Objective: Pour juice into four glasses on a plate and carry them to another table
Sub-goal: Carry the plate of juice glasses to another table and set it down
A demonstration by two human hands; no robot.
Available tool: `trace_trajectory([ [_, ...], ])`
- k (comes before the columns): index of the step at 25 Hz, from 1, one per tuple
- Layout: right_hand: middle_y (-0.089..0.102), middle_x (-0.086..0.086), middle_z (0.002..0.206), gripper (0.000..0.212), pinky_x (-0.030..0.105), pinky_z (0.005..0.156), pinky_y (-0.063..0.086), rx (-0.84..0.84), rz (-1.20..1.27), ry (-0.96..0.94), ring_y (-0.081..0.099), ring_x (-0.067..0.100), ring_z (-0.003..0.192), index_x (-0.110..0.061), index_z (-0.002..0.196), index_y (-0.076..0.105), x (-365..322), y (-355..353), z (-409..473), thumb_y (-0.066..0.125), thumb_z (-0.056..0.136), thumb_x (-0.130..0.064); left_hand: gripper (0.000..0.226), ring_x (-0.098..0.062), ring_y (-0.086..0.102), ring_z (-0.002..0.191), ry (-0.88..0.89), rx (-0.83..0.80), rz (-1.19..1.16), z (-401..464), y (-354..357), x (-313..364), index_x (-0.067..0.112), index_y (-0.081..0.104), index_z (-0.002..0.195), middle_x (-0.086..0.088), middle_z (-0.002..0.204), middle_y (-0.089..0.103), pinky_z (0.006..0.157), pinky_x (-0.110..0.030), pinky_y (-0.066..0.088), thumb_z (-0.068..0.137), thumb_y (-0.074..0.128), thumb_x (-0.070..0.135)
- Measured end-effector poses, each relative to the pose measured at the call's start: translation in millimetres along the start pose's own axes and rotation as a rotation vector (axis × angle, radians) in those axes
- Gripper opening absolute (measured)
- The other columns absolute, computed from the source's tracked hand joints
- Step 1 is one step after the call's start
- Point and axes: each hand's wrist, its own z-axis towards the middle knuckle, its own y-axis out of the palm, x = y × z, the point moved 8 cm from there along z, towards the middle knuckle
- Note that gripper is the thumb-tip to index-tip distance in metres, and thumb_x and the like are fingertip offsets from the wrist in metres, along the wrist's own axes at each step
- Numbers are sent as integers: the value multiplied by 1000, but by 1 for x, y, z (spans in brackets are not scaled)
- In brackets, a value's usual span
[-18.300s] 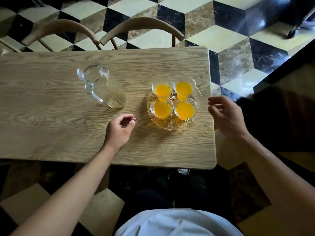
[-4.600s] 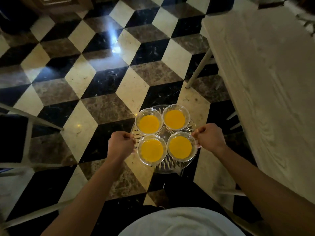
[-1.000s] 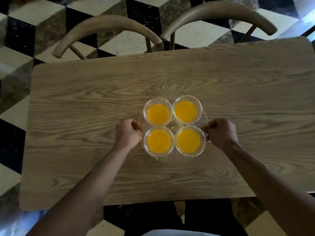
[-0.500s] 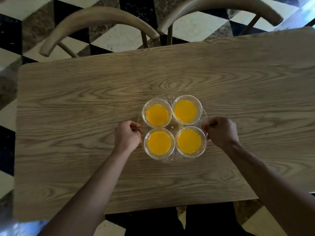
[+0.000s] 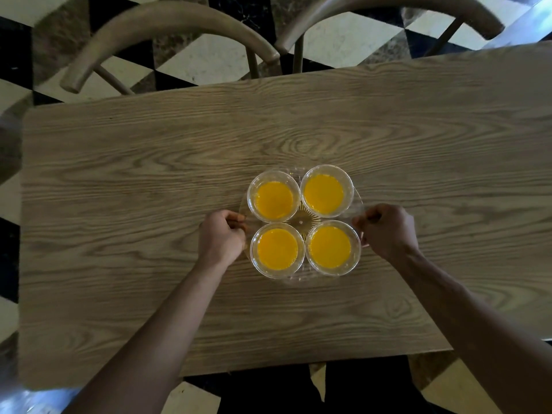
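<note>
A clear cut-glass plate (image 5: 302, 220) sits over the middle of a wooden table (image 5: 119, 204). On it stand several clear glasses (image 5: 274, 196) of orange juice, packed in a square. My left hand (image 5: 222, 236) grips the plate's left rim with closed fingers. At the right rim, my right hand (image 5: 386, 230) holds on in the same way. Whether the plate rests on the wood or hovers just above it cannot be told.
Two curved wooden chair backs (image 5: 167, 34) stand at the table's far edge. A black, cream and brown tiled floor (image 5: 209, 58) surrounds the table. My legs show below the near edge.
The view has tilted a little closer over the table. Both hands keep their grip on the plate, which stays at the table's middle.
</note>
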Motion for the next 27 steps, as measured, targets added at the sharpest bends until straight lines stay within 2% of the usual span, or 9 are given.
trace_trajectory([
  [2,75,1,61,11,37,66,65,0,3,-3,74,16,55,-14,74,77,1,0,1,75,85,-16,30,-16,69,63,3,5,0,0,0,0,21,69,81,-2,80,76,58,-26,55,89,66,-8],
  [4,75,2,62,11,34,64,65,-16,5,-8,74,15,52,-13,75,77,1,1,2,74,86,-14,27,-15,69,60,2,5,-3,0,-1,1,18,71,84,1,76,74,54,-25,55,89,66,-9],
  [7,76,3,63,11,30,61,64,-26,4,-26,73,15,50,-13,77,78,-1,1,2,72,86,-10,26,-27,75,64,6,-15,-31,0,-3,2,14,72,86,0,74,75,61,-37,66,89,65,-11],
  [12,76,6,65,11,14,47,55,-59,24,-42,73,14,50,-9,77,79,0,1,3,74,87,-10,23,-33,78,71,5,-17,-48,2,-4,-2,12,74,87,-5,76,77,68,-49,67,90,66,-10],
  [13,76,6,65,12,15,48,56,-61,21,-43,73,14,50,-10,76,79,0,1,3,75,87,-12,22,-33,78,70,1,-17,-55,1,-4,-2,12,74,87,-6,76,77,69,-50,67,90,67,-9],
  [17,77,5,63,12,38,67,67,-73,61,-24,77,19,56,-12,76,81,2,-3,1,81,86,-18,28,-26,74,64,4,-8,-53,-5,-9,3,22,70,71,-11,74,77,73,-49,67,88,76,1],
  [20,77,1,62,14,41,67,67,-92,86,-45,77,17,58,-14,77,82,2,-6,-2,82,86,-25,25,-28,78,68,3,5,-61,-9,-12,2,24,70,71,-9,75,79,73,-49,67,85,80,7],
  [24,77,-2,65,20,42,69,67,-102,72,-67,77,17,62,-19,77,81,-2,-10,-8,76,90,-34,7,-23,78,72,7,0,-80,-14,-19,-3,15,75,89,-2,79,78,75,-47,67,86,81,16],
  [27,79,-3,71,21,44,75,66,-109,46,-69,78,19,70,-22,83,78,-1,-10,-13,71,90,-42,10,-17,78,82,57,-3,-40,-13,-24,-6,23,75,90,5,85,79,84,-46,65,84,78,30],
])
